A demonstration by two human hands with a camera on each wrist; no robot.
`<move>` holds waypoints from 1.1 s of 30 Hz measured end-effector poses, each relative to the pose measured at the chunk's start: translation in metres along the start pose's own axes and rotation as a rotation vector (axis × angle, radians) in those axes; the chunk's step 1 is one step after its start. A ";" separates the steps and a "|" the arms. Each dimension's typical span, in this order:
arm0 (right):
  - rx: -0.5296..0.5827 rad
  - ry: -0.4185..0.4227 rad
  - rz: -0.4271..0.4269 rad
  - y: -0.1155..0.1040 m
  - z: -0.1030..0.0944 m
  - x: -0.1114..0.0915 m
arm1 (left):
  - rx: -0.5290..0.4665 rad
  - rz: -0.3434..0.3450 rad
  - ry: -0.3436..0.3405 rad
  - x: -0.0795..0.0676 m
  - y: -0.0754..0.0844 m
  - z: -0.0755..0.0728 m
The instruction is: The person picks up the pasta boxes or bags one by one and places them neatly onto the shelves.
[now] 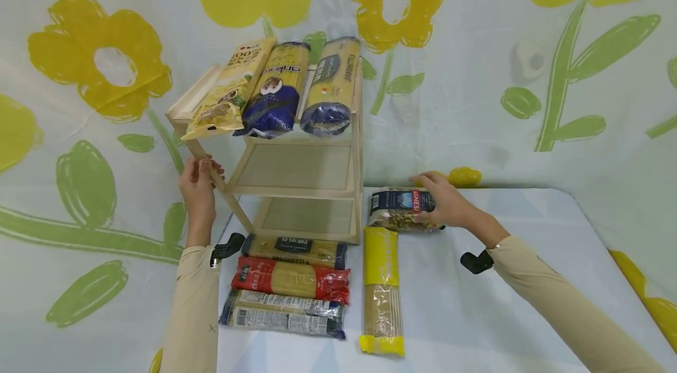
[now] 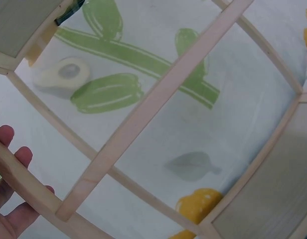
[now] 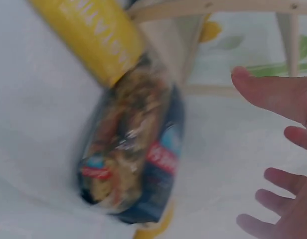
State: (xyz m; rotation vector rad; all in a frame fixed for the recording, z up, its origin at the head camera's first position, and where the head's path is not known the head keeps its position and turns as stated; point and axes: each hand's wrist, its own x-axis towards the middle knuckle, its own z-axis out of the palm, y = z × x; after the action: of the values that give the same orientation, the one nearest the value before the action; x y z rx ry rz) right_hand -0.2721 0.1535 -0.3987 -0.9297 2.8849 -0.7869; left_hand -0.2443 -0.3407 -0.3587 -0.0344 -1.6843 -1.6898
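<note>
My left hand [image 1: 198, 185] grips the left front post of a wooden shelf rack [image 1: 288, 191]; in the left wrist view its fingers [image 2: 24, 156] curl round the wooden bar. My right hand [image 1: 446, 202] is at the right end of a short Agnesi pasta bag [image 1: 394, 201] with a dark blue label, overlapping it in the head view. The right wrist view has that hand [image 3: 283, 164] with fingers spread, apart from the bag [image 3: 131, 149]. A yellow-ended spaghetti pack [image 1: 382, 291] lies just in front of the bag.
Atop the rack lie a yellow noodle pack [image 1: 230, 88], a blue Ankara pack [image 1: 275, 88] and a spaghetti pack [image 1: 330, 88]. Before the rack lie a La Sicilia spaghetti pack [image 1: 294, 249], a red pack [image 1: 291, 279] and dark-ended packs [image 1: 282, 320]. A flowered cloth [image 1: 460, 67] hangs behind.
</note>
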 end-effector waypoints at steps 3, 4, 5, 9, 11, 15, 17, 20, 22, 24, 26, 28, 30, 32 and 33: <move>-0.042 -0.019 0.035 0.016 0.012 0.002 | 0.003 -0.005 -0.002 0.000 0.000 0.001; -0.049 -0.028 0.047 0.022 0.016 0.003 | -0.001 -0.007 0.000 0.001 -0.001 0.000; -0.057 -0.033 0.055 0.026 0.020 0.004 | 0.004 -0.014 -0.002 0.001 -0.001 -0.001; -0.119 -0.047 0.060 0.046 0.037 0.005 | 0.022 -0.024 -0.006 0.001 -0.005 -0.001; -0.153 -0.062 0.054 0.053 0.046 0.006 | 0.034 -0.012 -0.011 -0.001 -0.001 0.000; -0.184 -0.123 0.077 0.064 0.061 0.006 | 0.059 0.010 -0.015 -0.005 0.010 0.002; -0.189 -0.151 0.112 0.067 0.066 0.007 | 0.066 0.009 -0.020 -0.005 0.013 0.002; -0.220 -0.166 0.146 0.070 0.070 0.010 | 0.066 0.017 -0.017 -0.002 0.010 -0.001; -0.242 -0.167 0.157 0.070 0.071 0.013 | 0.060 0.018 -0.005 0.000 0.006 -0.003; -0.267 -0.159 0.157 0.070 0.072 0.017 | 0.056 0.018 0.009 0.002 0.001 -0.005; -0.295 -0.144 0.161 0.070 0.073 0.018 | 0.054 0.007 0.015 0.003 -0.002 -0.006; -0.317 -0.124 0.167 0.070 0.073 0.016 | 0.044 0.001 0.013 0.004 -0.004 -0.005; -0.319 -0.112 0.181 0.071 0.073 0.014 | 0.047 0.003 0.008 0.003 -0.006 -0.004; -0.294 -0.123 0.204 0.071 0.073 0.011 | 0.049 0.005 0.006 0.003 -0.008 -0.004; -0.270 -0.140 0.219 0.071 0.073 0.009 | 0.046 0.005 0.006 0.002 -0.009 -0.004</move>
State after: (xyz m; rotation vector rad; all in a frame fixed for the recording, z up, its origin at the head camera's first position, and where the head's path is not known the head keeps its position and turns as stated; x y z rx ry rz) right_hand -0.3067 0.1640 -0.4945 -0.6351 2.9447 -0.3097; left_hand -0.2484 -0.3459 -0.3656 -0.0117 -1.7162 -1.6457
